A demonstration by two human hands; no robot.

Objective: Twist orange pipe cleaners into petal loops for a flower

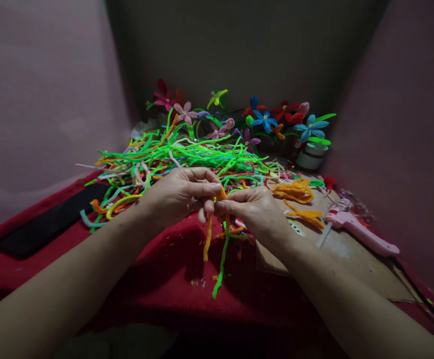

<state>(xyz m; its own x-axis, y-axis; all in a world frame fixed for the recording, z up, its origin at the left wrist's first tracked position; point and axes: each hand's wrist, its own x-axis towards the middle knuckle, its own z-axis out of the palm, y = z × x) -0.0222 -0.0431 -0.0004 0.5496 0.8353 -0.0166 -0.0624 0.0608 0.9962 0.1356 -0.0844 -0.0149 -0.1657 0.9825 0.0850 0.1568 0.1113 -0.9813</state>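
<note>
Both hands meet over the front of the red cloth. My left hand [187, 192] pinches an orange pipe cleaner [208, 239] between thumb and fingers, and one end of it dangles below. Close beside it, my right hand [256, 207] is closed on the same orange piece, with thumb and index finger pressed together. A green pipe cleaner [221, 267] hangs down beneath the right fingers; whether it is joined to the orange one is hidden. Behind the hands lies a heap of mostly green pipe cleaners [202, 152]. Bent orange pipe cleaner loops [295, 191] lie to the right.
A pink glue gun [362, 232] with a cord rests on a cardboard sheet [355, 269] at right. Fuzzy flowers [265, 121] stand at the back near a white jar [311, 156]. A long black object [52, 219] lies left on the red cloth [179, 279]. Walls rise on both sides.
</note>
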